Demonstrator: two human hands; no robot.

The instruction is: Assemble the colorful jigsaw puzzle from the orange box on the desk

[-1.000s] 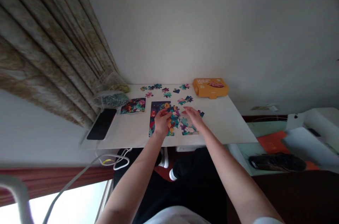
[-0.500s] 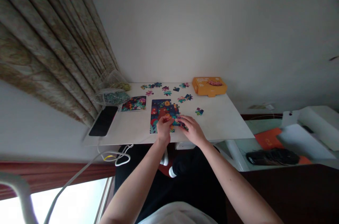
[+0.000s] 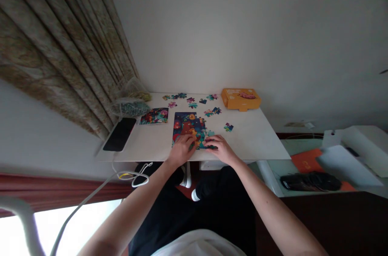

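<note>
A partly joined jigsaw puzzle (image 3: 185,126) lies on the white table, showing a brown figure on dark blue and a stepped right side. Over its lower left part rests my left hand (image 3: 182,150), fingers bent and thumb apart, touching the surface. My right hand (image 3: 222,149) is at the lower right edge, its fingers and thumb closed around a dark puzzle piece (image 3: 213,147) that they partly cover. To the right lies a loose puzzle piece (image 3: 228,127). Several more loose pieces (image 3: 192,105) are scattered behind the puzzle.
Left of the puzzle are a colourful picture card (image 3: 154,116), a black phone (image 3: 120,135) with a white cable, and clear plastic bags (image 3: 133,106). An orange puzzle box (image 3: 241,99) stands at the back right by the wall. The table's front edge (image 3: 151,160) is close.
My left hand has come down and left, from a pinch near the puzzle's middle to lying on its lower part. My right hand stays at the right edge, slightly lower. The view has shifted slightly.
</note>
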